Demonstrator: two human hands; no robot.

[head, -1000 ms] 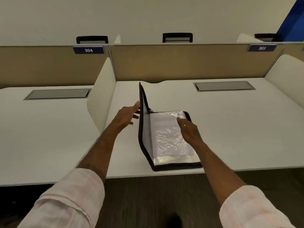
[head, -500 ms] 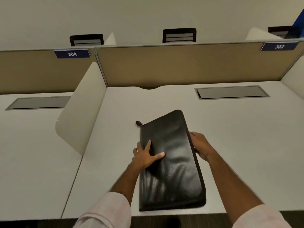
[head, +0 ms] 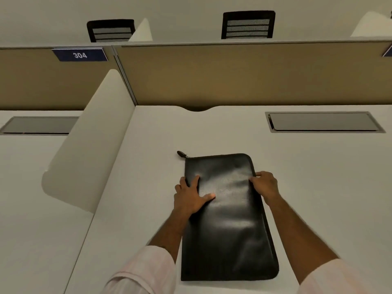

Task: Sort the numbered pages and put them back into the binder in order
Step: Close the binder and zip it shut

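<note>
Pale walls and a tan partition [head: 254, 75] close the back of this office place, and a wide white tabletop [head: 148, 166] takes most of the view. On its left side stands a white side divider [head: 91, 145] with a rounded corner, and behind it a second desk continues.

A black binder [head: 229, 230] lies flat and closed on the tabletop, near the front edge, with its long side pointing away from the person. No loose page is seen anywhere, so I judge that the pages are inside and the task is near its end. If they are in right order cannot be checked with the cover closed. If the zip is fully closed I also cannot tell; this may be the step left.

Further back there is a grey cable hatch [head: 324, 122], two black chairs [head: 248, 25] over the partition, and a blue sign "304" [head: 79, 55].

The left hand [head: 189, 198] rests flat on the cover with its fingers spread, holding nothing. The right hand [head: 265, 184] grips the binder's right edge with curled fingers. A small zip pull [head: 181, 153] sticks out at the far left corner.
</note>
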